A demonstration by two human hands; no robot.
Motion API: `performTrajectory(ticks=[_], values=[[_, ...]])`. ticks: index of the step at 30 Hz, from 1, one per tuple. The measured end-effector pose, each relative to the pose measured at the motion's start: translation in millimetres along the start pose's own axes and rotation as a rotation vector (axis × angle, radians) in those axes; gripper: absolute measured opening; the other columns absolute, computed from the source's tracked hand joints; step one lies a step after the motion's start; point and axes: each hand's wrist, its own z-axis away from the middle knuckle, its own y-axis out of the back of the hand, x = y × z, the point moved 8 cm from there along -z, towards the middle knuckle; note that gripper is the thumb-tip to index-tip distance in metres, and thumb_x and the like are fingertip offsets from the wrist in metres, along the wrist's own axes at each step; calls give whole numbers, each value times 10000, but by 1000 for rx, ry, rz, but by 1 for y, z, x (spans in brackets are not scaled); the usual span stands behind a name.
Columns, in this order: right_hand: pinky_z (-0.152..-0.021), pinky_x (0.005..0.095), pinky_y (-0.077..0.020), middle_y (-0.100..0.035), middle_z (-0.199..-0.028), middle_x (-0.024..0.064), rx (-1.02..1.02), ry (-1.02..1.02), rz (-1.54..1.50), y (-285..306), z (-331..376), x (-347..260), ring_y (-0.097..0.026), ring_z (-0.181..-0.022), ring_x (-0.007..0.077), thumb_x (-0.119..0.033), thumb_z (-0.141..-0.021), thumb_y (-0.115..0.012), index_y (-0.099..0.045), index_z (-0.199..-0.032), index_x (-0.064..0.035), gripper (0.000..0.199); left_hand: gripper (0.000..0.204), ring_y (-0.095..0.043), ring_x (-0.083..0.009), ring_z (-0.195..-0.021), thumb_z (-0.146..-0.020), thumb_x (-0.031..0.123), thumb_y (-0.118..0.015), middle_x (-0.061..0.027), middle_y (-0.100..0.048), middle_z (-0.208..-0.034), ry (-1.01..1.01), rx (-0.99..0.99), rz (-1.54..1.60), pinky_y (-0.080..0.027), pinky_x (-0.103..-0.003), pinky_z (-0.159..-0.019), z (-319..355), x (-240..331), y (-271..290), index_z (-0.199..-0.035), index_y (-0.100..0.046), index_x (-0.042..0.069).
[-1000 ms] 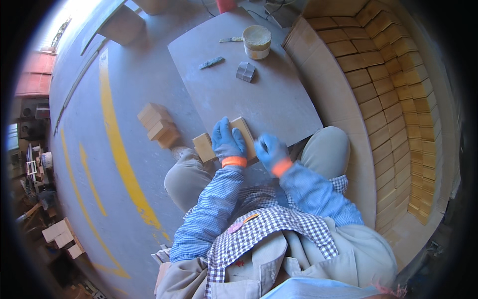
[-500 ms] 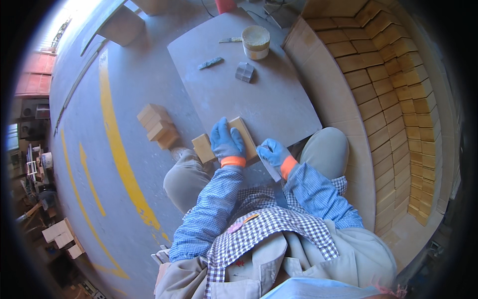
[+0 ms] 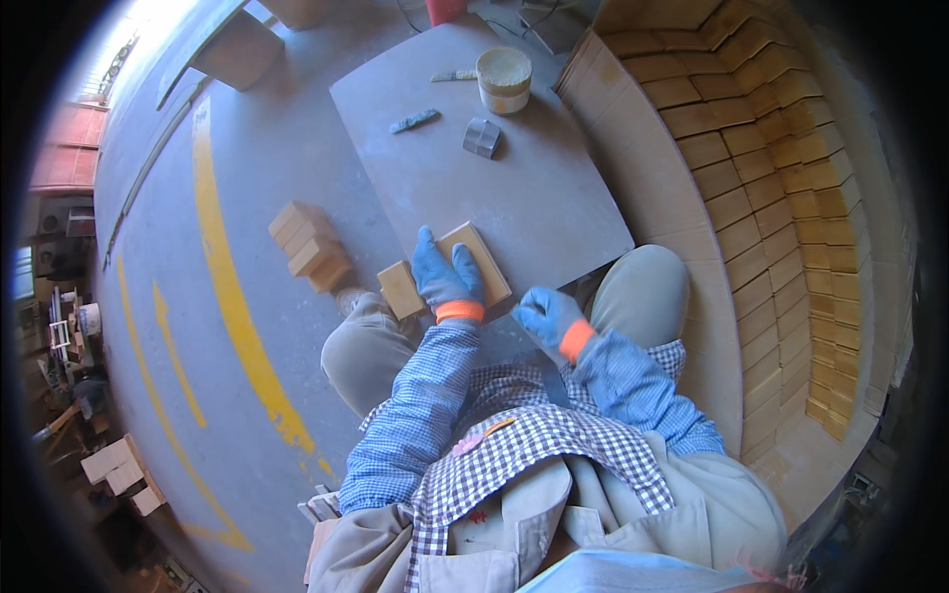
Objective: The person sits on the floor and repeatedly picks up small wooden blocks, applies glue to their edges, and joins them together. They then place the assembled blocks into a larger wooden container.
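Observation:
A pale wooden block (image 3: 481,262) lies at the near edge of the grey board, gripped by my left hand (image 3: 445,277) in a blue glove with an orange cuff. The thumb rests on the block's top while the fingers reach along its left side. A second wooden block (image 3: 400,289) sits just left of that hand. To the right, apart from the block, is my right hand (image 3: 547,313), also gloved, fingers closed and pinched. A grey strip hangs below it, smeared by motion; its kind is unclear.
On the board (image 3: 386,119) stand a tub of pale paste (image 3: 504,84), a grey faceted block (image 3: 482,138), a blue-grey stick (image 3: 414,121) and a flat scraper (image 3: 453,76). Wooden blocks (image 3: 311,247) are stacked on the floor at left. A large carton (image 3: 682,198) holds rows of blocks at right.
My right hand has shifted slightly away from the block's edge, and the grey strip in it has blurred. My left hand stays on the block. The whole view has moved a little.

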Motion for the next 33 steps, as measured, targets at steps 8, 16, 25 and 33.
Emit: performTrajectory(ticks=[8,16,25,33], values=[[-773,288,-500,-646,-905,12,145,183,-345,4,-58,-47,-566,-818,98,-231,-987,-596,-636,-1041,-46,197,711,-476,-379,-1271,-853,303,-721,-208,-514,-1338,101,-70,214,-366,-423,-1099,3,-3,1,-1439,-409,47],[-785,252,-518,-699,-963,28,115,263,-408,-18,-75,-89,-644,-866,112,-199,-1011,-562,-653,-1026,-51,175,1033,-551,-236,-1118,-636,28,-865,-101,-530,-1237,52,-231,533,-484,-379,-997,-76,-64,109,-1481,-285,156],[-719,314,-542,-701,-899,70,444,400,116,-15,-94,-78,-655,-748,139,-158,-960,-602,-654,-1009,-38,140,653,-587,-372,-1049,-606,48,-754,-134,-603,-1112,-121,-274,-495,-498,-443,-898,-141,-339,131,-1219,-567,171],[-714,272,-569,-700,-973,82,496,268,21,-17,-93,-70,-669,-808,134,-106,-974,-573,-635,-1012,-20,113,259,-608,-326,-903,-880,124,-620,-137,-619,-990,-142,-158,-554,-495,-424,-800,-150,-461,43,-1138,-635,139]])
